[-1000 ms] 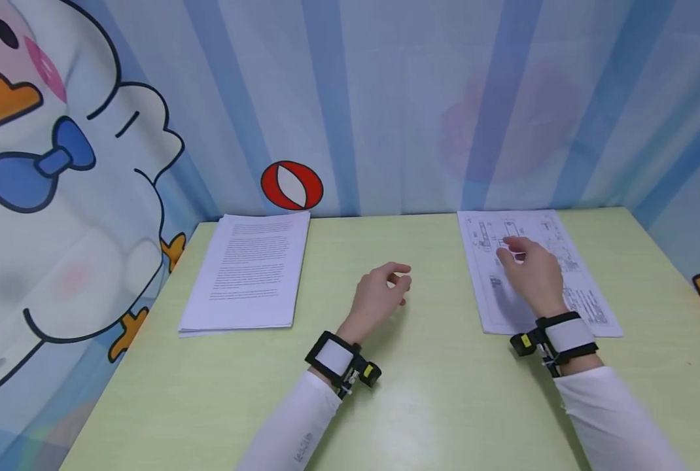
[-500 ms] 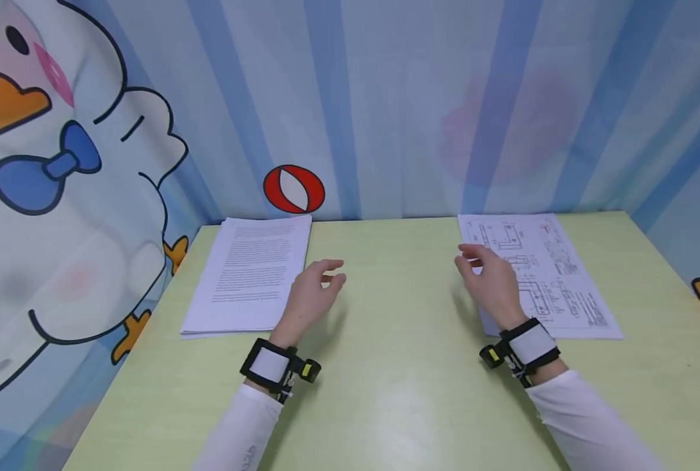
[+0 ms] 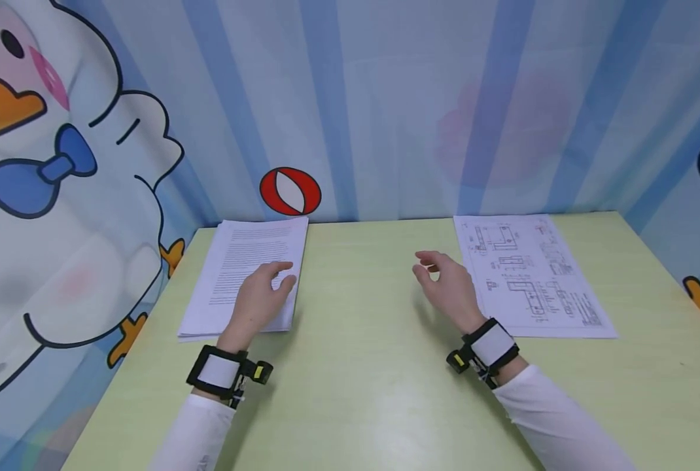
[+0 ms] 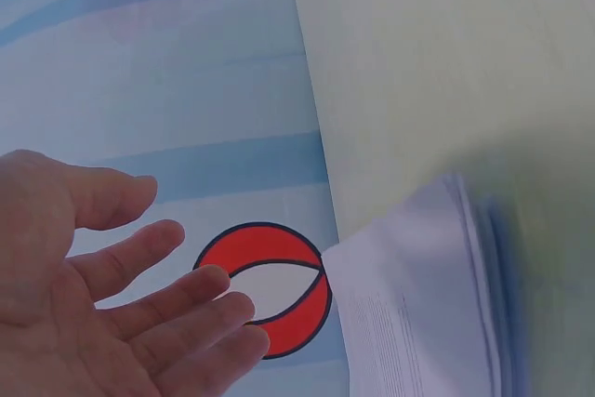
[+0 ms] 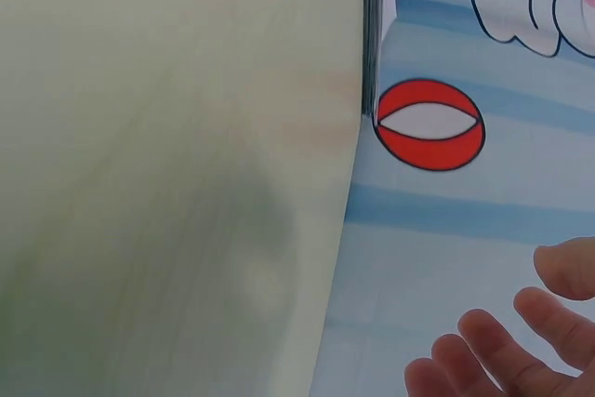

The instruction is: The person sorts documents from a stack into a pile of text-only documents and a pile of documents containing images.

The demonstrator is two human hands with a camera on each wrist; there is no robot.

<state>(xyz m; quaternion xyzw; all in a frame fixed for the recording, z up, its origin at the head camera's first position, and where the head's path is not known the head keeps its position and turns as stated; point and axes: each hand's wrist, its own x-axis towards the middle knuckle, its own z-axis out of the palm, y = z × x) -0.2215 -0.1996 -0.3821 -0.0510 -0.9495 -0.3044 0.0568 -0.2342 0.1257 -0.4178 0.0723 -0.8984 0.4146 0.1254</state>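
In the head view my left hand [image 3: 258,297] hovers over the right part of a stack of printed sheets [image 3: 256,239], its fingers loosely bent and holding nothing. The left wrist view shows the same hand's relaxed, spread fingers [image 4: 177,304], with the stack's layered edge [image 4: 479,276] to their right. My right hand [image 3: 450,291] is above the table just left of a sheet of technical drawings [image 3: 538,281], its wrist overlapping the sheet's lower left side. Nothing lies between the right fingers [image 5: 502,360], which are loosely curved in the right wrist view.
Both paper items lie near the far edge of a pale green table [image 3: 362,392]. Behind it hangs a blue striped curtain [image 3: 385,118] with a printed duck and a red ball [image 3: 290,191]. Each wrist wears a strapped camera.
Both hands have moved left. The left went from the table's middle to over the text stack; the right went from above the drawings to their left side. The papers stay put.
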